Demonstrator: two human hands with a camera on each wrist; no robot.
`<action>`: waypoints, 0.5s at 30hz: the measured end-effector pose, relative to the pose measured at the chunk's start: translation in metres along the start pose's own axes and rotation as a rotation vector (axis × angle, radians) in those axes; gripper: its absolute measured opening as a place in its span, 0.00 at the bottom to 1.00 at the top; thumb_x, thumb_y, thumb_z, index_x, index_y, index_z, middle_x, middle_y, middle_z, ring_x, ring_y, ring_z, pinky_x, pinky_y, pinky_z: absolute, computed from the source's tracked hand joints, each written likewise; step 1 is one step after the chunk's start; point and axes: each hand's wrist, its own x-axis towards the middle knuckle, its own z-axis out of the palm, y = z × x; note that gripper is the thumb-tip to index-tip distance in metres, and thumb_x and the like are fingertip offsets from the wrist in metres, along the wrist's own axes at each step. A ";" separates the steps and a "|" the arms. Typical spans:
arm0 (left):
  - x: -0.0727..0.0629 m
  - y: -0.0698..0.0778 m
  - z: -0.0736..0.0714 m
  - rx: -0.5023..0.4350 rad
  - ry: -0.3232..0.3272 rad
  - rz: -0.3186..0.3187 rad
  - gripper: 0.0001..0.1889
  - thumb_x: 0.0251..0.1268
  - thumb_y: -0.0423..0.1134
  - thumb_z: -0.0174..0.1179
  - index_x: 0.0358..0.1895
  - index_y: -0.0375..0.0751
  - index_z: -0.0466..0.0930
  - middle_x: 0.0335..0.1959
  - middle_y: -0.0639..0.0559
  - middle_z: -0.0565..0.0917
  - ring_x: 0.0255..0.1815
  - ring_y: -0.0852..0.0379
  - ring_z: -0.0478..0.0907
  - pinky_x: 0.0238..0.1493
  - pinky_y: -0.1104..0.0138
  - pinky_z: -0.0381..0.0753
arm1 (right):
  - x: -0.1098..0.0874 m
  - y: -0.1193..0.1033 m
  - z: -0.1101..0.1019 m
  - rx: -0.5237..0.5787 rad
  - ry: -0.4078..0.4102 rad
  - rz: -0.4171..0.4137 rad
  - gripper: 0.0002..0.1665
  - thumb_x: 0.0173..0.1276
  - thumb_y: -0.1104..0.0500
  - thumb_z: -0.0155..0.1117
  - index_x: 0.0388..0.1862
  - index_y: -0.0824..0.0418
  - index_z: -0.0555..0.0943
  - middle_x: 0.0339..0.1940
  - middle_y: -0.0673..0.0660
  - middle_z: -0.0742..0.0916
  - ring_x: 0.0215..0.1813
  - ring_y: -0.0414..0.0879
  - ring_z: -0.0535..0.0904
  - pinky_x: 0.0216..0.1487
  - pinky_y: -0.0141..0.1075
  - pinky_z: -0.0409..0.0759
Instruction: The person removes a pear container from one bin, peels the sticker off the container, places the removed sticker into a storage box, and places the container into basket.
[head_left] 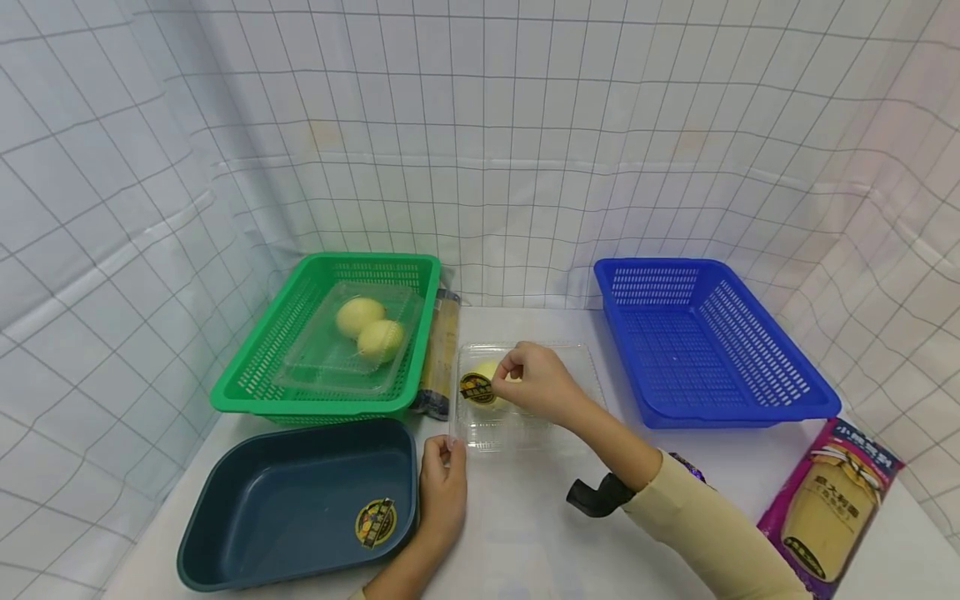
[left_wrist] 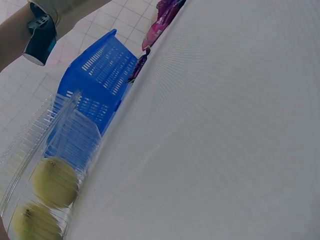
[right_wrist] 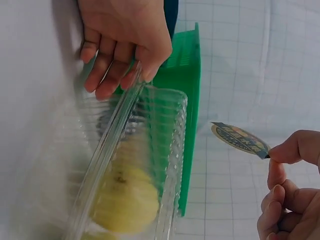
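Over transparent container [head_left: 517, 429], sticker [head_left: 477, 388] free in right hand [head_left: 542, 385], container edge [right_wrist: 106, 150] in left hand [head_left: 444, 492]

The right hand [head_left: 536, 383] pinches, fingers [right_wrist: 276, 172] curled; the left hand [head_left: 444, 492] grips closer in.

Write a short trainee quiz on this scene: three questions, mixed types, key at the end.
1. What is the right hand pinching?
2. True or false: two yellow fruits show in the green basket.
3. Fill in: the left hand pinches the edge of a clear ____.

Key:
1. A round label.
2. True.
3. Container.
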 end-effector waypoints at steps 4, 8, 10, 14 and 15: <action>-0.001 0.001 0.000 0.003 -0.005 0.008 0.03 0.72 0.32 0.51 0.40 0.35 0.70 0.38 0.44 0.77 0.39 0.53 0.72 0.35 0.68 0.71 | 0.001 -0.013 0.008 0.033 -0.038 -0.044 0.04 0.54 0.64 0.63 0.25 0.60 0.84 0.27 0.51 0.77 0.32 0.44 0.70 0.35 0.35 0.71; -0.001 0.000 -0.002 0.015 -0.001 -0.015 0.03 0.72 0.32 0.51 0.41 0.35 0.70 0.38 0.44 0.77 0.40 0.53 0.73 0.36 0.68 0.71 | 0.003 -0.024 0.020 0.061 -0.082 -0.092 0.04 0.56 0.64 0.62 0.25 0.58 0.84 0.27 0.50 0.77 0.32 0.42 0.69 0.34 0.33 0.70; -0.001 -0.001 -0.004 0.020 0.003 -0.018 0.03 0.72 0.32 0.51 0.40 0.35 0.70 0.38 0.45 0.77 0.40 0.54 0.72 0.37 0.68 0.71 | 0.005 -0.030 0.027 0.075 -0.108 -0.117 0.05 0.56 0.64 0.62 0.24 0.57 0.83 0.27 0.49 0.77 0.31 0.41 0.69 0.33 0.31 0.70; 0.000 -0.002 -0.005 0.017 -0.007 0.004 0.04 0.73 0.33 0.50 0.40 0.35 0.69 0.36 0.47 0.75 0.37 0.57 0.71 0.36 0.68 0.72 | 0.008 -0.041 0.042 0.089 -0.152 -0.145 0.07 0.56 0.65 0.61 0.21 0.57 0.80 0.24 0.48 0.75 0.28 0.40 0.67 0.29 0.29 0.67; 0.001 -0.002 -0.006 0.013 -0.016 0.010 0.05 0.74 0.33 0.50 0.39 0.35 0.69 0.36 0.47 0.75 0.37 0.57 0.71 0.36 0.68 0.72 | 0.008 -0.044 0.045 0.097 -0.166 -0.144 0.07 0.57 0.65 0.61 0.21 0.57 0.80 0.23 0.48 0.75 0.27 0.39 0.67 0.28 0.29 0.66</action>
